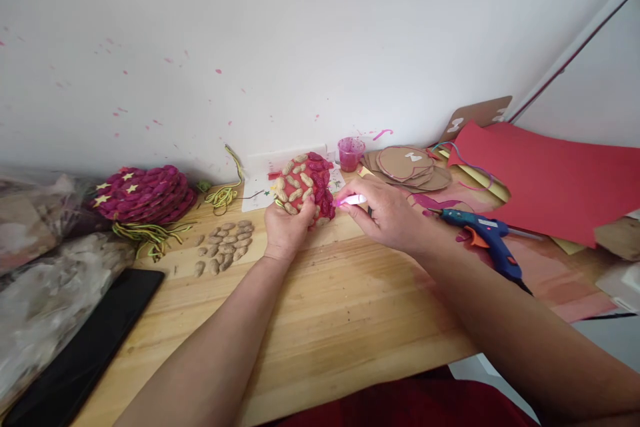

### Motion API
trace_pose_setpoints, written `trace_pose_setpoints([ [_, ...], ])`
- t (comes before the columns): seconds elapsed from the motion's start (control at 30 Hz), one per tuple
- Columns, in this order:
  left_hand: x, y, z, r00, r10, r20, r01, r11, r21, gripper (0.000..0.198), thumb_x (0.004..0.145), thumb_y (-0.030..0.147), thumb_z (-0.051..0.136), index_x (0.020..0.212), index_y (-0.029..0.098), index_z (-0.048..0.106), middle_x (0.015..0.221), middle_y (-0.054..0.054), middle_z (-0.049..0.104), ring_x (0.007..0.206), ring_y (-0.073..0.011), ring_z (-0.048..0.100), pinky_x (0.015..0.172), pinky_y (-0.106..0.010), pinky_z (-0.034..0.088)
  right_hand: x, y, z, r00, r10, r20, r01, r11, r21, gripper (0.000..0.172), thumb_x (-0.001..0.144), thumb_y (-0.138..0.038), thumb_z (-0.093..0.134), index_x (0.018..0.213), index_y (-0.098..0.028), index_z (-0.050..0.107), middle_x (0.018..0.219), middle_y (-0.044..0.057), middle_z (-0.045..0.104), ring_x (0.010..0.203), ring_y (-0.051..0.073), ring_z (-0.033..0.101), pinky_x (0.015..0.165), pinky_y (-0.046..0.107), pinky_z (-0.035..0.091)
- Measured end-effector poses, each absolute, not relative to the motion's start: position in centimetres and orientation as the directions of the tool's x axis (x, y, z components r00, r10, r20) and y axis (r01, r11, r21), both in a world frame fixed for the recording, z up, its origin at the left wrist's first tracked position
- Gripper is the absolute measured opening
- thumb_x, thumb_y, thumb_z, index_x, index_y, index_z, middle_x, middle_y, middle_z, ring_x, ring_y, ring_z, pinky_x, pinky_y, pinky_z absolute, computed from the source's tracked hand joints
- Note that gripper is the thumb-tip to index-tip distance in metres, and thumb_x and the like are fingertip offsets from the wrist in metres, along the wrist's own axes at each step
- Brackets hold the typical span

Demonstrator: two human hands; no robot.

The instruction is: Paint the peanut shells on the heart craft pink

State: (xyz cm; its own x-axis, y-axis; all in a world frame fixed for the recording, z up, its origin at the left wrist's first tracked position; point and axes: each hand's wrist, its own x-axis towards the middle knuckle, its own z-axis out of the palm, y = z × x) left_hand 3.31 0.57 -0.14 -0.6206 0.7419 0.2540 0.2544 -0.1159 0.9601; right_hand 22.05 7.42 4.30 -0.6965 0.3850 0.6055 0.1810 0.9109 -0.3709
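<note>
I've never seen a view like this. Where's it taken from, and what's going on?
There's no machine here: a person works bare-handed. The one picture comes from a camera worn on that person's head, looking forward and down. The left hand grips a peanut-covered disc, partly coloured pink; the right hand pinches a slim, pink-tipped white tool close to it. On the wooden table are loose peanuts, a pink-stained cup, cardboard discs, a blue glue gun, and a pink stack topped with yellow stars.
</note>
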Motion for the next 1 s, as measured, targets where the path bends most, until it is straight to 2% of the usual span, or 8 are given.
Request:
trace_pose_setpoints([
  [0.33, 3.1, 0.7, -0.4, -0.613, 0.743, 0.268, 0.280, -0.113, 0.953, 0.024, 0.075, 0.032, 0.074, 0.093, 0.017, 0.078, 0.096, -0.008, 0.081, 0.088, -0.0219, 0.075, 0.086, -0.032, 0.059, 21.6, 6.7, 4.2, -0.634, 0.476, 0.610, 0.187, 0.859, -0.476, 0.005, 0.095, -0.020, 0.061, 0.096, -0.019, 0.065, 0.087, 0.003, 0.071, 0.081, 0.016, 0.064, 0.074, 0.028, 0.045],
  [0.47, 3.2, 0.6, -0.1, -0.625, 0.716, 0.311, 0.326, -0.124, 0.937, 0.021, 0.075, 0.029, 0.074, 0.092, 0.017, 0.078, 0.095, -0.007, 0.081, 0.089, -0.0210, 0.074, 0.088, -0.031, 0.057, 21.5, 6.7, 4.1, -0.620, 0.492, 0.612, 0.229, 0.859, -0.459, 0.007, 0.096, -0.022, 0.062, 0.096, -0.017, 0.066, 0.088, 0.005, 0.071, 0.081, 0.017, 0.063, 0.074, 0.028, 0.044],
  [0.7, 3.0, 0.6, -0.2, -0.625, 0.739, 0.251, 0.307, -0.063, 0.950, 0.017, 0.074, 0.034, 0.073, 0.075, 0.017, 0.074, 0.073, -0.005, 0.076, 0.065, -0.0175, 0.067, 0.068, -0.027, 0.056, 21.6, 6.3, 4.3, -0.752, 0.382, 0.538, 0.166, 0.898, -0.407, 0.007, 0.096, -0.018, 0.058, 0.094, -0.016, 0.064, 0.089, 0.006, 0.070, 0.083, 0.018, 0.061, 0.076, 0.028, 0.044],
  [0.87, 3.1, 0.7, 0.0, -0.617, 0.735, 0.282, 0.282, -0.128, 0.951, 0.020, 0.073, 0.033, 0.073, 0.084, 0.016, 0.077, 0.081, -0.006, 0.078, 0.074, -0.0181, 0.071, 0.075, -0.027, 0.057, 22.1, 7.2, 4.4, -0.716, 0.423, 0.556, 0.163, 0.875, -0.457, 0.006, 0.095, -0.017, 0.058, 0.095, -0.018, 0.064, 0.089, 0.005, 0.071, 0.083, 0.017, 0.063, 0.075, 0.028, 0.044],
  [1.0, 3.3, 0.8, -0.3, -0.642, 0.742, 0.193, 0.135, -0.138, 0.981, 0.027, 0.071, 0.035, 0.077, 0.088, 0.015, 0.077, 0.083, -0.007, 0.078, 0.070, -0.0178, 0.070, 0.062, -0.025, 0.057, 22.6, 8.1, 4.5, -0.651, 0.458, 0.605, 0.190, 0.870, -0.455, 0.007, 0.095, -0.018, 0.058, 0.096, -0.019, 0.065, 0.087, 0.004, 0.070, 0.078, 0.017, 0.061, 0.076, 0.030, 0.044],
])
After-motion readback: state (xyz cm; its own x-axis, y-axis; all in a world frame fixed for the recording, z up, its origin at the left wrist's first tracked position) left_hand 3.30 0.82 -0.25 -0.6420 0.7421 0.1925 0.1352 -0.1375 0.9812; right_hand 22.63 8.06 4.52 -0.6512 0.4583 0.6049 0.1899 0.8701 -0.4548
